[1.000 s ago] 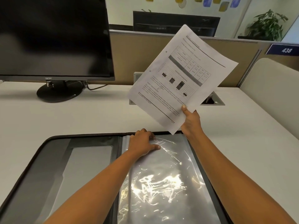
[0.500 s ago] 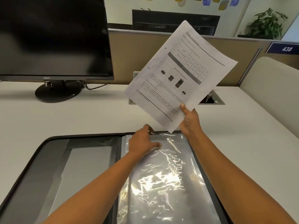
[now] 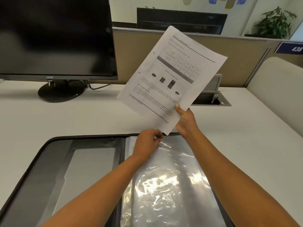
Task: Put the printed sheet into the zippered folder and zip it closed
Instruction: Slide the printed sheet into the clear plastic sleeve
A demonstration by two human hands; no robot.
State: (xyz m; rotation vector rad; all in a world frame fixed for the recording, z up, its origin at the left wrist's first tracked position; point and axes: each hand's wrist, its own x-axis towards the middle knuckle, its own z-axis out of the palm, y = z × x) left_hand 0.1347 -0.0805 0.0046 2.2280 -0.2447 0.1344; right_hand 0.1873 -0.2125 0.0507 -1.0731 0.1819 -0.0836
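Note:
The black zippered folder (image 3: 54, 149) lies open flat on the white desk in front of me. Shiny clear plastic sleeves (image 3: 165, 181) fill its right half. My right hand (image 3: 185, 122) pinches the lower corner of the printed sheet (image 3: 173, 74) and holds it tilted in the air above the folder's far edge. My left hand (image 3: 148, 141) is at the top edge of the sleeves, its fingers curled and pinching the top sleeve's rim just under the sheet's lowest corner.
A black monitor (image 3: 55, 38) on a round stand (image 3: 60, 92) occupies the desk's back left. A cable box (image 3: 211, 97) is sunk into the desk behind the sheet. A beige partition (image 3: 141, 54) closes the back, with a plant (image 3: 275, 23) beyond.
My left hand went from lying flat on the sleeves to pinching their top edge. The sheet in my right hand moved slightly left and down toward that hand.

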